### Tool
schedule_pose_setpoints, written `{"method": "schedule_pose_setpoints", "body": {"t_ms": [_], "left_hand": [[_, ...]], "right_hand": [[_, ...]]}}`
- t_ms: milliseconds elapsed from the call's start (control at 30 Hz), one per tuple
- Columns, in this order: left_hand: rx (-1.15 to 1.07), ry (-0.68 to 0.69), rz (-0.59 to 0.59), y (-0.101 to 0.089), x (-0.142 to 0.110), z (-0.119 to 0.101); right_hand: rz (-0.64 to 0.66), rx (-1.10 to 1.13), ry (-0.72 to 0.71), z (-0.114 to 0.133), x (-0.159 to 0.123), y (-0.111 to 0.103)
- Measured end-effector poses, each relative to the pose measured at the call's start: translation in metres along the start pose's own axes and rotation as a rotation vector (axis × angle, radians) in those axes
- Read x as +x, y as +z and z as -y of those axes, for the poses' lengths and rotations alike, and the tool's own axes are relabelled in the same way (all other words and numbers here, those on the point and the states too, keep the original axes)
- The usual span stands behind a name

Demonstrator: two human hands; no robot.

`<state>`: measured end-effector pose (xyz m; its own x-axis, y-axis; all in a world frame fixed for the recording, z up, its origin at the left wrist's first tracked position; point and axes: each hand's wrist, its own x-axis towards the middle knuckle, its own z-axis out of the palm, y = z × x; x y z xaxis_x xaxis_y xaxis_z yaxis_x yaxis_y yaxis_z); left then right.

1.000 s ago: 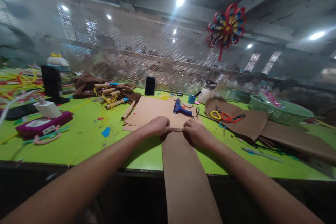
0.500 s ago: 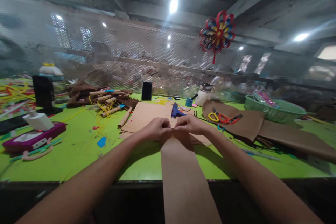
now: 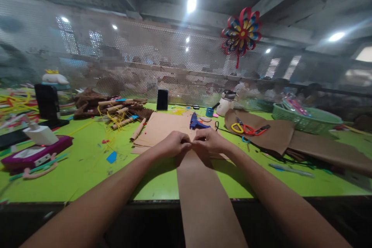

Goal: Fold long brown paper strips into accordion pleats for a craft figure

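Note:
A long strip of brown paper (image 3: 203,193) runs from my hands over the table's front edge towards me. My left hand (image 3: 175,144) pinches its far end from the left. Close beside it, my right hand (image 3: 209,140) pinches the same end, the fingertips of both hands nearly meeting. Whatever fold is between the fingers is too small to make out. Beneath and beyond the hands lie flat sheets of brown paper (image 3: 159,124). A blue glue gun (image 3: 197,122) rests on the sheets just past my right hand.
Scissors with yellow and orange handles (image 3: 245,128) lie on dark brown paper (image 3: 269,139) at right, near a green basket (image 3: 308,118). Rolled paper tubes (image 3: 122,114) are heaped at left. A purple power strip (image 3: 37,155) with a white plug stands far left. A phone (image 3: 162,100) stands at back.
Both hands keep pinching the strip's far end, and the fingers have shifted slightly along it. The view has tilted a little; the other things stay in place.

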<state>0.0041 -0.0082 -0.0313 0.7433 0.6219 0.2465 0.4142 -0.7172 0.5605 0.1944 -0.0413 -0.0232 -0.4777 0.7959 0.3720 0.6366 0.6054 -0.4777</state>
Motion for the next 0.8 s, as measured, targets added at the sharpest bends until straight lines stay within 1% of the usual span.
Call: {"method": "schedule_pose_setpoints", "body": {"t_ms": [200, 333, 467, 533, 633, 700, 800], "left_hand": [[-0.137, -0.109, 0.045, -0.006, -0.004, 0.002], [-0.231, -0.132, 0.056, -0.009, -0.005, 0.001], [-0.263, -0.13, 0.066, -0.007, -0.002, 0.008], [-0.268, -0.104, 0.062, -0.006, -0.001, 0.01], [-0.266, -0.057, 0.041, -0.005, 0.001, 0.011], [-0.247, -0.036, 0.025, -0.005, 0.001, 0.011], [-0.205, -0.021, 0.014, -0.006, 0.002, 0.009]], "right_hand": [[-0.022, 0.053, 0.075, -0.008, -0.006, -0.009], [-0.012, 0.129, 0.104, -0.014, -0.01, -0.017], [0.028, 0.231, 0.13, -0.012, -0.011, -0.021], [0.032, 0.238, 0.144, -0.01, -0.01, -0.017], [0.014, 0.273, 0.178, -0.008, -0.006, -0.005], [-0.027, 0.359, 0.197, -0.007, -0.005, 0.002], [-0.107, 0.527, 0.222, -0.005, -0.005, 0.007]]}}
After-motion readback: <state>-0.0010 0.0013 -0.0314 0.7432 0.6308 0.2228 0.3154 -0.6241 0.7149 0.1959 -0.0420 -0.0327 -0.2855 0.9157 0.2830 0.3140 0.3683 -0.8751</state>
